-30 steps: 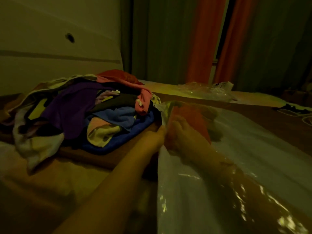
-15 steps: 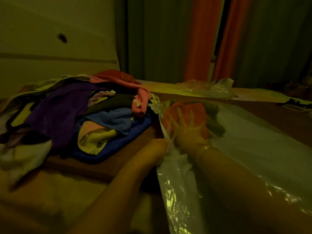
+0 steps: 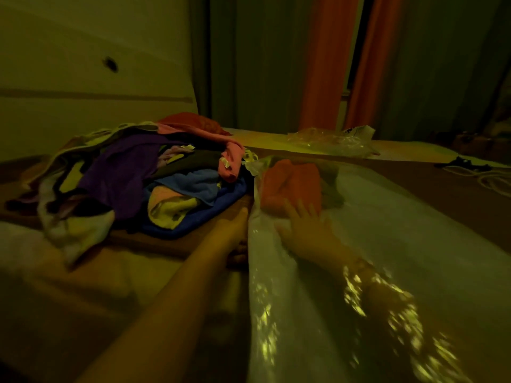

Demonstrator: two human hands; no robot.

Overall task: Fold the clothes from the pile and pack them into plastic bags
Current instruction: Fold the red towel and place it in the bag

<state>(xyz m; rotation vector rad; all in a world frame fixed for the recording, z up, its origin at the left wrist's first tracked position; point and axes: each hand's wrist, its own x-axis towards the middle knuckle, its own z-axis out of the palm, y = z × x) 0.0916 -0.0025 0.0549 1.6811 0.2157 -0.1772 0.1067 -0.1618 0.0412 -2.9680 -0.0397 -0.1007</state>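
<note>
Hands first: the right hand (image 3: pixel 304 228) lies inside the bag (image 3: pixel 401 244), fingers spread flat, fingertips just touching the near edge of the orange garment (image 3: pixel 290 183). A second ago it was bunched around that garment, pushing it in; half a second ago it was opening, and now it has let go and slid back toward the bag's mouth. The left hand (image 3: pixel 235 228) is at the bag's left edge; whether it pinches the plastic I cannot tell, since the fingers are hidden under it.

The garment sits at the far, closed end of the bag, with a darker piece beside it. So this item looks packed, and the arm should come out next.

Left of the bag, on the bed (image 3: pixel 83 272), the pile (image 3: pixel 132 181) is large and unfolded. Beyond the bag lie spare bags (image 3: pixel 331 139); curtains (image 3: pixel 323 62) hang behind.
</note>
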